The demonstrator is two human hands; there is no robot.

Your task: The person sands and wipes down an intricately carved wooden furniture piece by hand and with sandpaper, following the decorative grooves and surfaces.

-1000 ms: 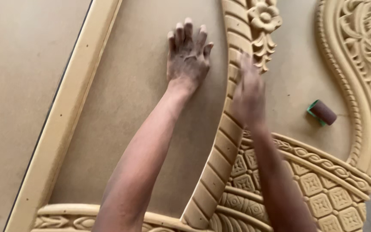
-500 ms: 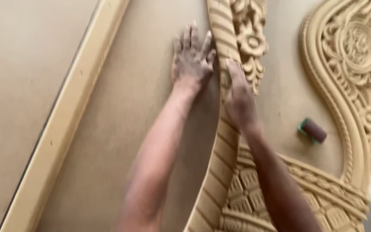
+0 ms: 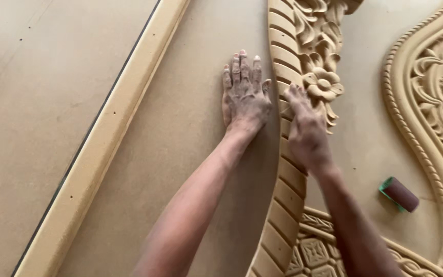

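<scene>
**Both hands on the carved panel, one flat, one on the ribbed band**

Right now the left hand (image 3: 244, 97) lies flat and open on the smooth, plain part of the panel (image 3: 180, 154), fingers stretched out together and pointing up the picture, holding nothing. Its thumb side sits just beside the ribbed band (image 3: 283, 169), a long curved strip of raised carving that runs from the top of the view down to the bottom.

The right hand (image 3: 306, 128) rests on that band, fingers curled and pressed against the ribs, its fingertips close to the carved flower (image 3: 323, 84) that stands just right of the band. Whether it grips anything under the fingers cannot be told. So the band lies between the two hands, under the right one and touching or nearly touching the left.

A small brown roll with a green end (image 3: 400, 194) lies on the flat surface right of the right forearm, apart from both hands. A straight raised strip (image 3: 108, 149) crosses the panel well to the left.
</scene>
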